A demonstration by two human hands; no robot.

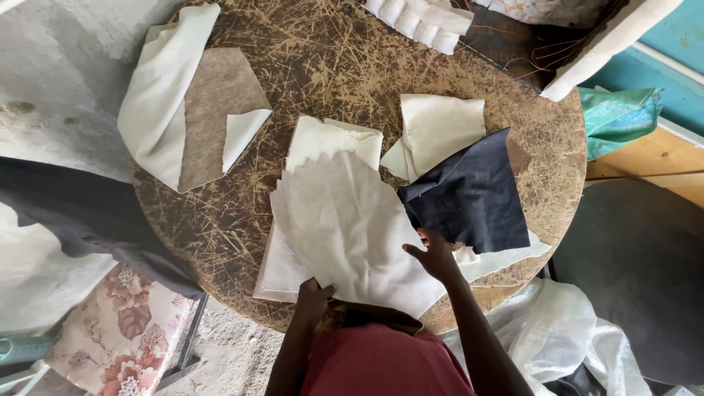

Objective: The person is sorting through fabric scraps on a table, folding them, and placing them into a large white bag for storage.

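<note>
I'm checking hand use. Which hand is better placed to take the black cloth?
Right. The right hand already touches the black cloth, while the left hand grips the pale sheets farther off.

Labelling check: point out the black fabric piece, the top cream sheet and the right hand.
black fabric piece (469, 194), head view, middle of cloth
top cream sheet (345, 227), head view, centre
right hand (434, 257), head view, back of hand

stack of sheets: off-white, faintly mottled
cloth piece: black, plain
round table: dark brown, pale straw-coloured scratches all over
folded piece at left edge: cream over tan
cushion: pink floral
</note>
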